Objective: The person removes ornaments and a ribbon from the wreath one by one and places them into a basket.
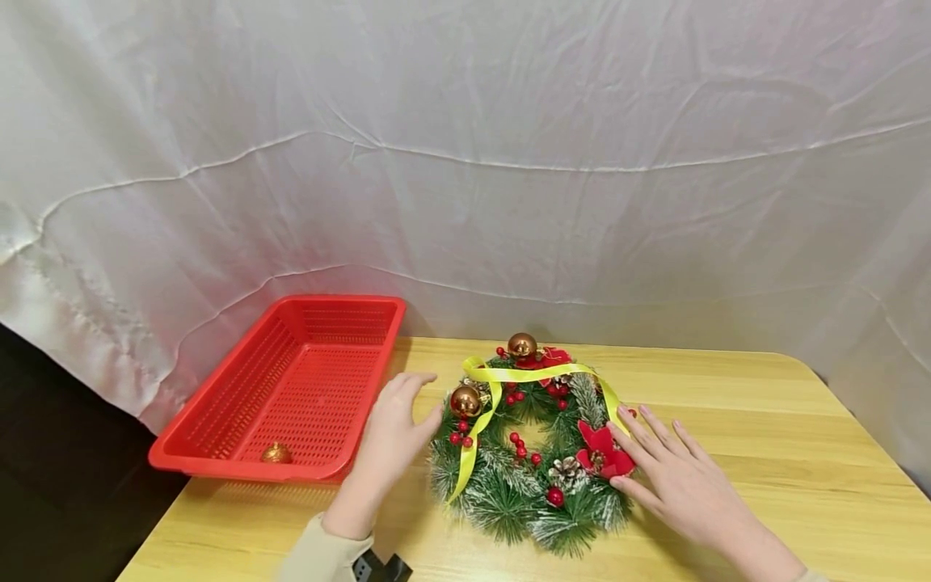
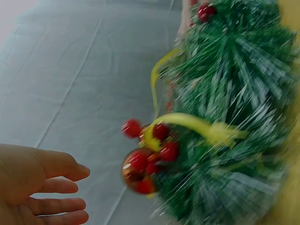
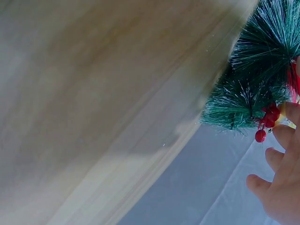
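A green wreath (image 1: 502, 508) with frosted tips, red berries and pinecones lies on the wooden table. Across its top runs a yellow ribbon (image 1: 534, 375), its ends hanging down both sides. Two shiny copper-coloured balls sit on the wreath, one ball (image 1: 522, 345) at the back and another ball (image 1: 465, 401) at the left. My left hand (image 1: 393, 432) is held just left of the wreath, thumb and fingers apart, holding nothing. On the other side, my right hand (image 1: 680, 477) spreads its fingers at the wreath's edge, fingertips over the red fabric flower (image 1: 604, 453) and by the ribbon's right end.
A red plastic basket (image 1: 393, 323) stands at the table's left, with one glittery gold ball (image 1: 276, 453) inside near its front wall. Behind the table (image 1: 785, 453) hangs a pale grey cloth (image 1: 509, 226). A small black device (image 1: 378, 567) is near the left sleeve.
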`<action>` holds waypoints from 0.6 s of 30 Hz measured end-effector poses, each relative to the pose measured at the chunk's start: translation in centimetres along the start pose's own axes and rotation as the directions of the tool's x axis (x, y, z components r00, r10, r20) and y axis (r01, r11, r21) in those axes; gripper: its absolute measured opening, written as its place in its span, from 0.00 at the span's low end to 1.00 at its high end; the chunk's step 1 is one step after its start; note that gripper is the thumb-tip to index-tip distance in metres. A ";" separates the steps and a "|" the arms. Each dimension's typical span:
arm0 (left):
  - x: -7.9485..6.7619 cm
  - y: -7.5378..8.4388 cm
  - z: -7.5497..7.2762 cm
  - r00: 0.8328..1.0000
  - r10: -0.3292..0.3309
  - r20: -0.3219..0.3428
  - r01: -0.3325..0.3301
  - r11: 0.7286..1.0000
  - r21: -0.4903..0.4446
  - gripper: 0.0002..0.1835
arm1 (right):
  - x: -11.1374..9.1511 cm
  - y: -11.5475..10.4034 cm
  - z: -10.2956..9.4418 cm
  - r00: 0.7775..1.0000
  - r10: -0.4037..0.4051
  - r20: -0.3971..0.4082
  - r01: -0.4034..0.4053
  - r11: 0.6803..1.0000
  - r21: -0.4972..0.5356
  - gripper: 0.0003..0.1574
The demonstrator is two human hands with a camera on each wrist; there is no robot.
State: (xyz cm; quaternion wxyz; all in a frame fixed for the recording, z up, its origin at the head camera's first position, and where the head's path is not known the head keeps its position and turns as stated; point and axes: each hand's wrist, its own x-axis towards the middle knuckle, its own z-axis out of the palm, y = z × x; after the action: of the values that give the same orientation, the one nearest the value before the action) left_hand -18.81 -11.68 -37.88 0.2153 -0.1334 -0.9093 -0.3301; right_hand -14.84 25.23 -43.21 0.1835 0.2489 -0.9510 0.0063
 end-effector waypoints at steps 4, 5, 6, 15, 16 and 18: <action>-0.1 0.3 1.5 0.999 -0.014 0.040 0.015 1.000 -0.022 0.24 | 0.0 0.0 0.0 1.000 0.000 -0.001 0.000 1.000 0.001 0.42; -0.1 0.3 1.8 0.999 -0.012 0.047 0.013 1.000 -0.029 0.24 | 0.0 0.0 0.0 1.000 -0.001 -0.002 0.001 1.000 0.001 0.42; 0.0 0.3 2.1 0.999 -0.009 0.052 0.011 0.999 -0.034 0.24 | 0.0 0.0 -0.1 1.000 -0.002 -0.002 0.002 1.000 0.000 0.42; 0.3 0.5 3.6 0.996 0.008 0.091 -0.002 0.998 -0.065 0.24 | 0.0 0.0 -0.1 1.000 -0.005 -0.003 0.005 1.000 -0.002 0.42; 0.3 0.5 3.7 0.996 0.007 0.093 -0.001 0.998 -0.063 0.23 | 0.0 0.0 -0.1 1.000 -0.005 -0.003 0.005 1.000 -0.002 0.42; 0.3 0.5 3.9 0.996 0.008 0.094 -0.002 0.998 -0.057 0.23 | 0.0 0.0 -0.1 1.000 -0.007 -0.003 0.007 1.000 -0.001 0.42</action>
State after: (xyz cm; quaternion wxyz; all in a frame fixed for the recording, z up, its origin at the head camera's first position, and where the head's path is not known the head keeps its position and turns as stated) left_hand -20.12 -8.74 -40.16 0.1692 -0.1572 -0.9084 -0.3485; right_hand -14.79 25.23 -43.13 0.1852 0.2522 -0.9498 0.0053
